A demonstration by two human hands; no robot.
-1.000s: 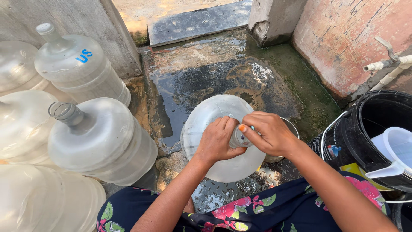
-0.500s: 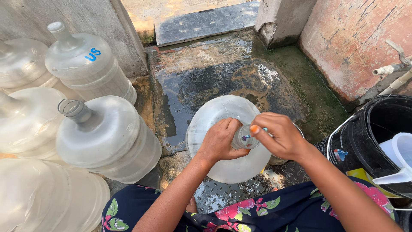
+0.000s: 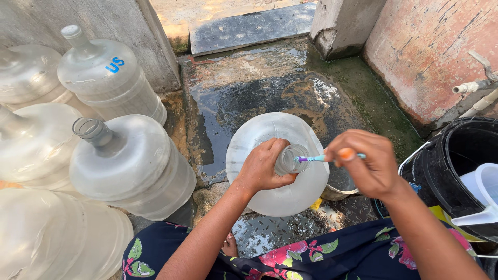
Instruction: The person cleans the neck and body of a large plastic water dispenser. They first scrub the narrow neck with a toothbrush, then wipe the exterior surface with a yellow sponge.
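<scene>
head view:
left hand (image 3: pixel 263 168): grip clamped round the neck of the water jug (image 3: pixel 277 163), jug upright on the wet floor (image 3: pixel 249 98), just in front of the person.
right hand (image 3: pixel 369 163): fingers pinched on a toothbrush (image 3: pixel 316 158), head end at the jug mouth.
left side: spare jugs (image 3: pixel 129 166) clustered, near.
right side: black bucket (image 3: pixel 456 166) with a white jug (image 3: pixel 485 197) inside.
</scene>
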